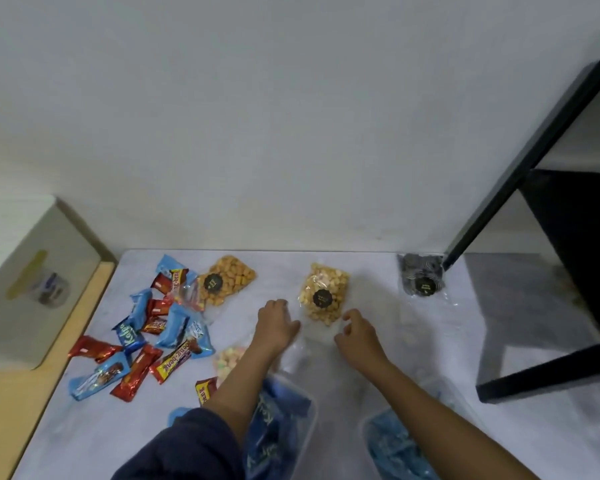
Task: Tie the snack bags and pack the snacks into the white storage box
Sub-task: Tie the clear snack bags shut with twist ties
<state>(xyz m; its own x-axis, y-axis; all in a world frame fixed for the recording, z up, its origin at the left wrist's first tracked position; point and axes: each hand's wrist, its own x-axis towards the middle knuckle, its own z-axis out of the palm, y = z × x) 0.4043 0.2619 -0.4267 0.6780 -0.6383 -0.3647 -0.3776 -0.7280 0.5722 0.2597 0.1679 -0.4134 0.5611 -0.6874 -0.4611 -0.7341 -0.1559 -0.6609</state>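
Note:
A clear bag of pale puffed snacks point(324, 295) with a round black label lies in the middle of the table. My left hand point(276, 323) rests just left of its near end, fingers bent and apart. My right hand point(358, 332) hovers at its near right corner, fingers curled over the clear empty end of the bag; whether they pinch it I cannot tell. A second bag of orange-brown snacks point(226, 279) lies further left. A dark bag point(420, 279) sits at the back right. Two clear storage boxes point(303, 427) point(371, 434) holding blue wrappers stand near me.
Several blue and red wrapped bars point(142, 336) are scattered on the left of the table. A bag of pastel puffs point(227, 358) lies partly under my left forearm. A white box point(32, 282) stands off the table's left. A black frame point(541, 372) rises at the right.

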